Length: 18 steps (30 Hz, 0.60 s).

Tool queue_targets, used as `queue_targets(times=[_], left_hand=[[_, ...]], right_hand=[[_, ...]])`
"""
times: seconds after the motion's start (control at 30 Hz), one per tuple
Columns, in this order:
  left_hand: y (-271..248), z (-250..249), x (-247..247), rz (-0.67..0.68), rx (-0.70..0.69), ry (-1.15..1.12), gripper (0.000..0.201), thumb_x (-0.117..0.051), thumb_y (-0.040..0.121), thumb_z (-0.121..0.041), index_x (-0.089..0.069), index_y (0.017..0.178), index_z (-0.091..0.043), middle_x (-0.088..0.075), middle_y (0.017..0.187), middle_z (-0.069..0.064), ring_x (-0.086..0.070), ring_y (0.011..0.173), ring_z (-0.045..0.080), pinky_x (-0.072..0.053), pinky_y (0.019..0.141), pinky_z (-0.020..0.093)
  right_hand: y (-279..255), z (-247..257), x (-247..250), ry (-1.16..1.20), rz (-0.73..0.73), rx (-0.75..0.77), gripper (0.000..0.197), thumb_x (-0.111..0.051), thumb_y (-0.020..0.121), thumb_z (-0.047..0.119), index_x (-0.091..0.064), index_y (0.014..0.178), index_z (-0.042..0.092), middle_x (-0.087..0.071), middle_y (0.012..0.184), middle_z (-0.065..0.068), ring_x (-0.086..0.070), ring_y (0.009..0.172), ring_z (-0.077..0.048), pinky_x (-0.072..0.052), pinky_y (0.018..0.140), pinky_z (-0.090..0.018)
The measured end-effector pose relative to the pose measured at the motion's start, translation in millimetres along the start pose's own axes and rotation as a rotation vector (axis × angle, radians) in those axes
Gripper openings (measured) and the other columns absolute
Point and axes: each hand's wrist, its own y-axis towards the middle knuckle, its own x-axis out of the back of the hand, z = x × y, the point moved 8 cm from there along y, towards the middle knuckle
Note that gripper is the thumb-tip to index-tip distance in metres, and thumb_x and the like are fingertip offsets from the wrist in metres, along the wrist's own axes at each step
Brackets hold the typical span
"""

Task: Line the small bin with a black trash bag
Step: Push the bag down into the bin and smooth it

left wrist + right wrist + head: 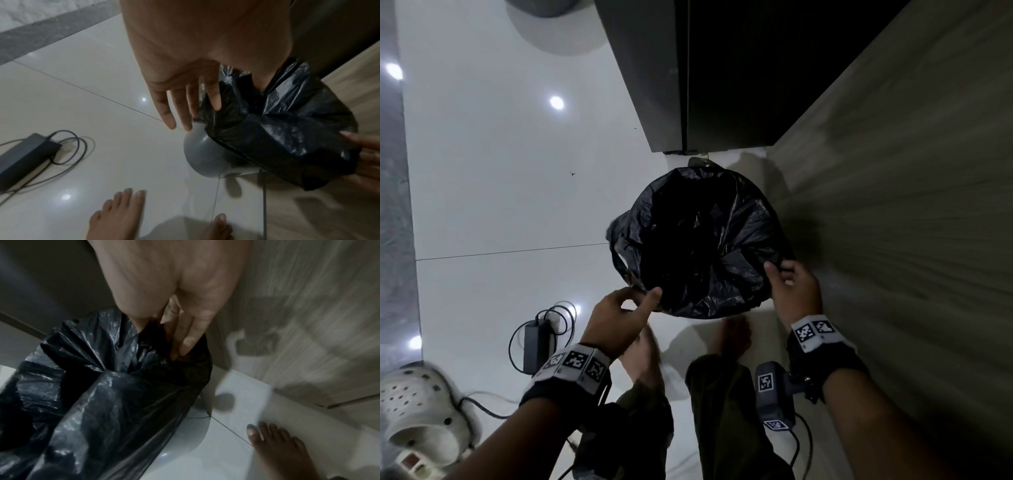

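A small grey bin (pixel 203 154) stands on the white tile floor. A crinkled black trash bag (pixel 702 240) is draped over its mouth and hangs down its sides. My left hand (pixel 643 298) holds the bag's near-left rim, thumb inside and straight fingers (pixel 213 99) outside against the plastic. My right hand (pixel 780 270) pinches the bag's near-right edge between the thumb and fingers (pixel 189 340). In the head view the bag hides the bin. The bag (pixel 102 394) bunches in folds under the right hand.
A dark cabinet (pixel 688 85) stands just behind the bin and a wood-grain panel (pixel 893 205) runs along its right. A black power adapter with coiled cable (pixel 536 342) lies on the floor at left, near a white perforated clog (pixel 417 411). My bare feet (pixel 643 359) stand just before the bin.
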Motion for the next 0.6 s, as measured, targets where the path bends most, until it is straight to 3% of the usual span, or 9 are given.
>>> queue_targets(times=[0.07, 0.17, 0.27, 0.33, 0.37, 0.43, 0.5, 0.6], left_hand=[[2, -5, -5, 0.012, -0.024, -0.009, 0.023, -0.064, 0.082, -0.044, -0.066, 0.077, -0.022, -0.071, 0.084, -0.006, -0.069, 0.077, 0.015, -0.043, 0.065, 0.019], [8, -2, -13, 0.044, -0.025, -0.053, 0.017, -0.063, 0.086, -0.033, -0.068, 0.086, -0.017, -0.073, 0.085, 0.000, -0.071, 0.078, 0.016, -0.052, 0.075, 0.032], [11, 9, -16, 0.092, 0.035, -0.139, 0.022, -0.064, 0.086, -0.032, -0.068, 0.077, -0.013, -0.074, 0.077, 0.004, -0.073, 0.075, 0.015, -0.057, 0.074, 0.041], [9, 9, -12, 0.098, 0.020, -0.095, 0.027, -0.065, 0.084, -0.036, -0.070, 0.073, -0.012, -0.075, 0.075, 0.007, -0.072, 0.073, 0.016, -0.056, 0.070, 0.039], [8, 7, -8, 0.078, -0.001, -0.040, 0.029, -0.065, 0.083, -0.039, -0.071, 0.071, -0.013, -0.074, 0.072, 0.006, -0.070, 0.069, 0.017, -0.053, 0.065, 0.033], [4, -7, 3, -0.019, -0.084, 0.126, 0.031, -0.066, 0.081, -0.043, -0.069, 0.067, -0.015, -0.067, 0.064, -0.001, -0.061, 0.060, 0.017, -0.042, 0.056, 0.026], [-4, -37, 12, -0.161, -0.284, 0.295, 0.034, -0.064, 0.079, -0.045, -0.064, 0.065, -0.014, -0.058, 0.062, -0.003, -0.055, 0.061, 0.021, -0.040, 0.055, 0.028], [-19, -83, 3, -0.289, -0.582, 0.390, 0.029, -0.058, 0.080, -0.043, -0.064, 0.081, -0.014, -0.059, 0.078, 0.005, -0.056, 0.076, 0.028, -0.049, 0.064, 0.037]], right_hand=[[0, 5, 1, -0.036, -0.047, 0.033, 0.026, -0.058, 0.091, 0.031, -0.062, 0.094, 0.006, -0.061, 0.087, -0.005, -0.056, 0.083, -0.020, -0.041, 0.074, -0.028], [-3, 3, 5, -0.044, -0.095, 0.042, 0.029, -0.050, 0.095, 0.034, -0.059, 0.089, 0.007, -0.059, 0.080, -0.009, -0.056, 0.079, -0.024, -0.040, 0.070, -0.029], [5, -14, 8, 0.013, -0.120, -0.049, 0.030, -0.050, 0.093, 0.039, -0.057, 0.088, 0.009, -0.062, 0.081, -0.012, -0.061, 0.077, -0.030, -0.053, 0.071, -0.040], [18, -33, 3, 0.022, -0.043, -0.165, 0.038, -0.049, 0.081, 0.054, -0.059, 0.083, 0.017, -0.068, 0.093, -0.016, -0.066, 0.086, -0.035, -0.057, 0.078, -0.051], [24, -38, 0, 0.028, 0.006, -0.210, 0.037, -0.048, 0.079, 0.052, -0.061, 0.085, 0.018, -0.069, 0.101, -0.017, -0.066, 0.090, -0.036, -0.057, 0.079, -0.052], [25, -23, 4, 0.033, 0.033, -0.253, 0.025, -0.047, 0.088, 0.028, -0.064, 0.097, 0.013, -0.066, 0.112, -0.018, -0.064, 0.095, -0.035, -0.057, 0.080, -0.044], [27, 4, 19, -0.096, -0.053, -0.167, 0.026, -0.046, 0.092, 0.018, -0.063, 0.110, 0.011, -0.063, 0.120, -0.016, -0.060, 0.102, -0.034, -0.046, 0.082, -0.036], [7, 72, 32, -0.309, -0.200, 0.212, 0.025, -0.051, 0.089, 0.022, -0.062, 0.112, 0.018, -0.061, 0.118, -0.009, -0.057, 0.106, -0.028, -0.040, 0.082, -0.031]])
